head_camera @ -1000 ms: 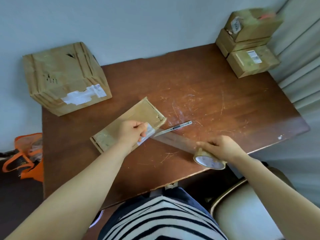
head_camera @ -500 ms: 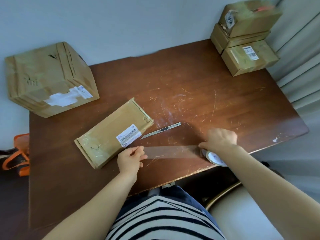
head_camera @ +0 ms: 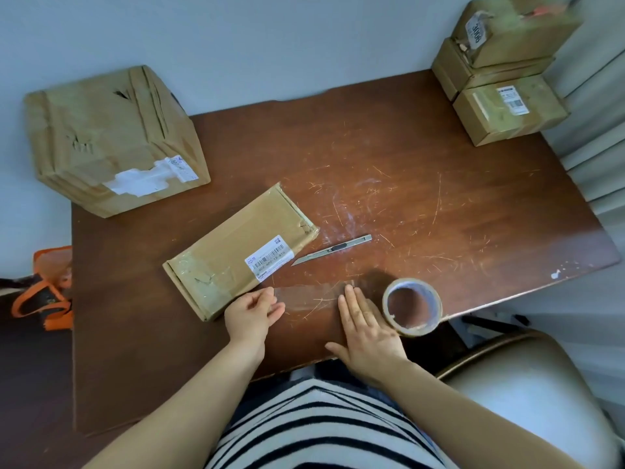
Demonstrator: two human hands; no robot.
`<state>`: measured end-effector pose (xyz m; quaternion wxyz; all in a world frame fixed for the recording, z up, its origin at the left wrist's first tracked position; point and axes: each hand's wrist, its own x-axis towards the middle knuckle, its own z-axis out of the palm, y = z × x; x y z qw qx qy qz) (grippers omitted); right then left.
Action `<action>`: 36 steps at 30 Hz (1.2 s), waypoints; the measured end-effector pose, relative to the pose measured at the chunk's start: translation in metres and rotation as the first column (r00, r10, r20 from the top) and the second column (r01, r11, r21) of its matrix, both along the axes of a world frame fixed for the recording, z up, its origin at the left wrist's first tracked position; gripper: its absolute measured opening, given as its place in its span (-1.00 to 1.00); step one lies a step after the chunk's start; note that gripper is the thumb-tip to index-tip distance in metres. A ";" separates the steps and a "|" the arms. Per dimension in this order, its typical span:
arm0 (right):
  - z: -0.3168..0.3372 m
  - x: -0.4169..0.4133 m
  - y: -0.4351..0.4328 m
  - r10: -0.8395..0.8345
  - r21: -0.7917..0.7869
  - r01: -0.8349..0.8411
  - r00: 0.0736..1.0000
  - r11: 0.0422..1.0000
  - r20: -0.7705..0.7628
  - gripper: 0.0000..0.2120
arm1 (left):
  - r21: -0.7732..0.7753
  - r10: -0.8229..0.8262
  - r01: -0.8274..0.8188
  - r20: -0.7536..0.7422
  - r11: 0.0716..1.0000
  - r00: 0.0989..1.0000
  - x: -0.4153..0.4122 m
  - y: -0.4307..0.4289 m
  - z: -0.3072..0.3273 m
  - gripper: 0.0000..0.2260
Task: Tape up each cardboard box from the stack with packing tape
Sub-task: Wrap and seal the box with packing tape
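A flat cardboard box (head_camera: 236, 252) with a barcode label lies at an angle on the wooden table (head_camera: 473, 204). A clear strip of packing tape (head_camera: 311, 294) stretches just in front of it, low over the table. My left hand (head_camera: 253, 313) pinches the strip's left end beside the box's near corner. My right hand (head_camera: 367, 330) lies flat, fingers straight, with the fingertips on the strip's right end. The tape roll (head_camera: 411, 306) lies flat on the table right of that hand, held by nothing. A stack of three small boxes (head_camera: 507, 82) stands at the back right.
A utility knife (head_camera: 333, 248) lies just beyond the strip, next to the flat box. A large taped box (head_camera: 111, 137) overhangs the table's back left corner. An orange bag (head_camera: 50, 286) sits on the floor at left. A padded chair (head_camera: 527, 387) stands at the lower right.
My right hand let go of the tape roll, which now lies flat on the table, and laid itself flat on the strip's right end. My left hand still holds the left end.
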<state>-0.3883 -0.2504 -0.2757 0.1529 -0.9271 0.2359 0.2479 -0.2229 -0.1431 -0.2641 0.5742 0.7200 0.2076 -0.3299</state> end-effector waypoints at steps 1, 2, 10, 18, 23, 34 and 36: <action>-0.001 -0.001 -0.001 -0.013 -0.031 0.014 1.000 0.999 0.019 -0.11 | -0.008 0.000 0.000 -0.010 1.000 1.000 0.000 0.000 0.001 -0.93; 0.003 0.000 -0.003 -0.028 -0.043 0.029 0.999 0.999 0.032 -0.11 | -0.017 0.001 -0.001 -0.018 1.000 1.000 0.001 0.001 0.002 -0.93; 0.034 0.042 -0.040 -0.258 0.114 0.232 0.893 0.966 0.369 -0.57 | -0.071 0.024 -0.032 -0.109 0.997 0.994 0.004 0.004 0.005 -0.92; 0.024 0.095 -0.092 0.067 -0.221 -0.049 0.995 0.974 0.074 -0.60 | -0.120 -0.042 0.027 -0.130 0.992 0.991 0.005 0.008 0.006 -0.83; 0.040 0.084 -0.079 -0.100 -0.137 0.103 0.995 0.985 0.031 -0.80 | -0.136 -0.053 0.037 -0.119 0.990 0.991 0.006 0.009 0.009 -0.93; 0.056 0.011 0.003 -0.690 0.434 0.604 0.722 0.669 0.058 -0.88 | -0.131 -0.106 0.099 -0.049 0.986 0.993 0.004 0.009 0.012 -0.88; 0.051 0.010 0.010 -0.706 0.450 0.625 0.708 0.638 0.020 -0.88 | -0.124 -0.115 0.108 -0.047 0.986 0.992 0.003 0.009 0.014 -0.87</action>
